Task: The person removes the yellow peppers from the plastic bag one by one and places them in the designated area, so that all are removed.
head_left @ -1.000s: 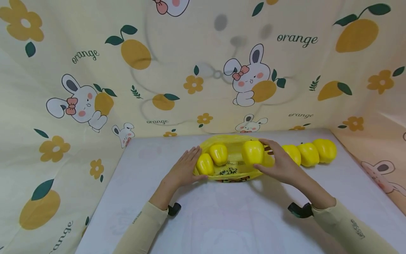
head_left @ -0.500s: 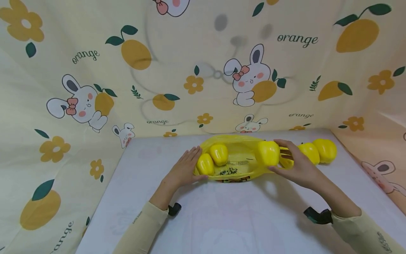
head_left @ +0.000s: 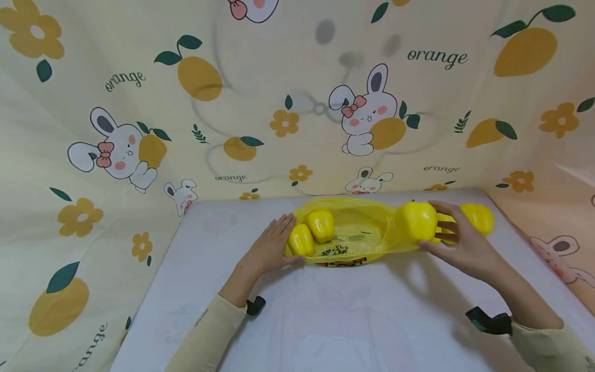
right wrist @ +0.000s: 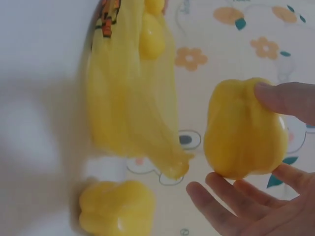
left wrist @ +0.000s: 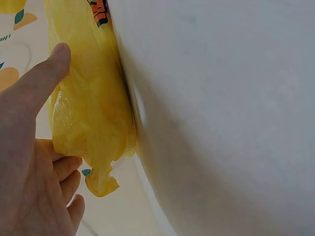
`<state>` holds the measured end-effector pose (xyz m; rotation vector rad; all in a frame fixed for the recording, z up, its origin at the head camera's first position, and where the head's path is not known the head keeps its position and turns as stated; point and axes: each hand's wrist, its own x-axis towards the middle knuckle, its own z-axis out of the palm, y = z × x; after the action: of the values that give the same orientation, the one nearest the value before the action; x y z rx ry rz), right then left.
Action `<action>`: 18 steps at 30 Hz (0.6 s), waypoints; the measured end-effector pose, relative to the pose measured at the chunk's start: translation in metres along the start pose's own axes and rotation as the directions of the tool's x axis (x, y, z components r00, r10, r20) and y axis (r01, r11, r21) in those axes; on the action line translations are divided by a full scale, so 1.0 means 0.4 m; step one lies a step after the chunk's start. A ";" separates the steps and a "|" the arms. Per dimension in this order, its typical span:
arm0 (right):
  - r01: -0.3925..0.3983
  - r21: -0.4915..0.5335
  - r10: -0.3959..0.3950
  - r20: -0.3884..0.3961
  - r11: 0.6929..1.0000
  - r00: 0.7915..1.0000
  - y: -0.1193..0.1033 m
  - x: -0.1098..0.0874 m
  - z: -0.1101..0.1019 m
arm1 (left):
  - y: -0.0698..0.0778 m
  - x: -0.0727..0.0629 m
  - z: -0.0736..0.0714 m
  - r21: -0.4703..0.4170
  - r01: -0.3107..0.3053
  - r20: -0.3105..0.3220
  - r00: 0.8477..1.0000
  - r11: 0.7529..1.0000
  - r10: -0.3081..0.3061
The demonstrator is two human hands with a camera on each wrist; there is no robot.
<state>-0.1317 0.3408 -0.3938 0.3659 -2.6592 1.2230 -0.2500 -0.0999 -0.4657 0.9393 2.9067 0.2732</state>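
Note:
A translucent yellow plastic bag (head_left: pixel 353 247) lies with its mouth spread on the white table. Inside its left end sit two yellow bell peppers (head_left: pixel 321 226). My left hand (head_left: pixel 266 250) holds that end from outside; in the left wrist view the thumb lies on the front while the fingers reach around the end. Beyond the bag's right end, my right hand (head_left: pixel 467 248) holds another bell pepper (right wrist: pixel 246 130) between thumb and fingers, raised and apart from the bag. Behind this hand, more peppers (head_left: pixel 477 219) stand in a row, partly hidden.
The white table (head_left: pixel 334 315) extends in front of both arms. A patterned cloth (head_left: pixel 260 103) with rabbits and oranges rises behind and beside it. In the right wrist view a loose pepper (right wrist: pixel 118 209) stands beyond the bag's tied-looking handle end (right wrist: pixel 174 164).
The right hand has moved rightward with its pepper, from over the bag's opening to past its right end. The left hand and the two peppers in the bag have stayed put.

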 end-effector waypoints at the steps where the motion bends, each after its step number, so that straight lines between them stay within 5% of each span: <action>1: 0.000 -0.006 0.000 -0.006 1.000 1.000 0.004 -0.003 -0.004 | 0.000 0.000 0.000 0.000 0.001 0.002 1.000 1.000 -0.001; 18: -0.015 -0.092 0.012 -0.031 0.996 0.999 0.097 -0.056 -0.072 | 0.004 0.000 -0.008 -0.017 0.000 0.006 1.000 1.000 0.000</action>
<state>-0.1200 0.3904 -0.4093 0.3125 -2.6851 1.0960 -0.2494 -0.0991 -0.4625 0.9355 2.8948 0.2939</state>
